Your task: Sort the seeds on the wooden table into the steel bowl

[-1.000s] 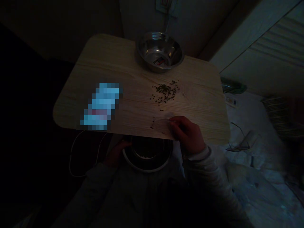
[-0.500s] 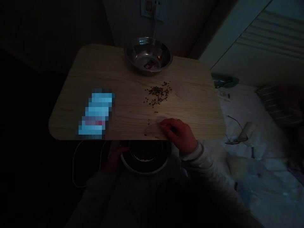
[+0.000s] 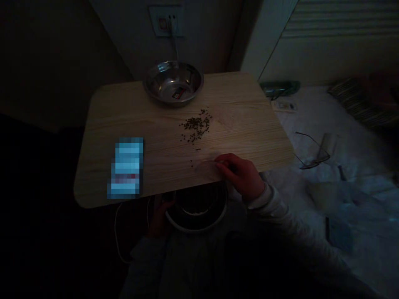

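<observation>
My right hand (image 3: 241, 174) is over the front edge of the wooden table (image 3: 109, 118), thumb and fingers pinched together just above the wood. Whatever they hold, if anything, is too dim to make out. A scattered patch of small dark beans or seeds (image 3: 196, 124) lies beyond the fingertips, with a few stray bits nearer. Below the table edge, my left hand (image 3: 159, 218) grips the left side of a dark round bowl (image 3: 199, 224) with a pale rim. The table partly covers this bowl, and its dark contents are unclear.
A shiny metal bowl (image 3: 174, 97) with a label inside stands at the table's back. A lit phone (image 3: 126, 168) lies at the left. Right of the table, glasses (image 3: 314, 160) and a remote-like white device (image 3: 284, 106) rest on white bedding. A white cable (image 3: 116, 232) hangs below.
The camera view has turned, so the table appears tilted. The dark bits near the table's front edge no longer show. My right hand stays pinched there; my left hand keeps holding the dark bowl.
</observation>
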Action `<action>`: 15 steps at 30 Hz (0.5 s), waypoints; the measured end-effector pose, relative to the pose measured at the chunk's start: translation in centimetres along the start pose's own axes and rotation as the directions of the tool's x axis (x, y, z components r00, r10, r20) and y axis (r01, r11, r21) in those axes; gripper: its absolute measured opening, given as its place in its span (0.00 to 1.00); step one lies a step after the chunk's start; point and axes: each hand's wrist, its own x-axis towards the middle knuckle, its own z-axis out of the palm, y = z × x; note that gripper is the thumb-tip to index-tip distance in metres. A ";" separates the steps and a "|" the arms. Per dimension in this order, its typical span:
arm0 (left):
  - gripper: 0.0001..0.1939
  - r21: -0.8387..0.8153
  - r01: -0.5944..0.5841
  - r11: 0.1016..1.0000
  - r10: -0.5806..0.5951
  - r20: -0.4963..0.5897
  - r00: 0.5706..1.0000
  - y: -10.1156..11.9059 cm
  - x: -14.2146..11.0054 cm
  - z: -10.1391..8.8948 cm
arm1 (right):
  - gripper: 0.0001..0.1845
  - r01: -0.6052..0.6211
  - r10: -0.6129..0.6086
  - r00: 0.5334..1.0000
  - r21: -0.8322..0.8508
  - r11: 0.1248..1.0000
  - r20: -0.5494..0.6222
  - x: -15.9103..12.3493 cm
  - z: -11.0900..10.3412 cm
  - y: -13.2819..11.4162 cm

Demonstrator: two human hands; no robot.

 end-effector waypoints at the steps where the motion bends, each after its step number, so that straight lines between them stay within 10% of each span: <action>1: 0.04 0.013 -0.030 0.999 0.030 0.000 1.000 0.2 -0.1 0.0 | 0.11 -0.015 0.015 1.000 0.006 1.000 -0.027 0.0 0.0 0.1; 15: 0.03 -0.129 0.150 0.980 -0.147 0.033 0.989 -0.2 -0.3 0.2 | 0.09 -0.002 -0.004 0.999 -0.099 0.995 -0.053 -0.4 2.1 -0.9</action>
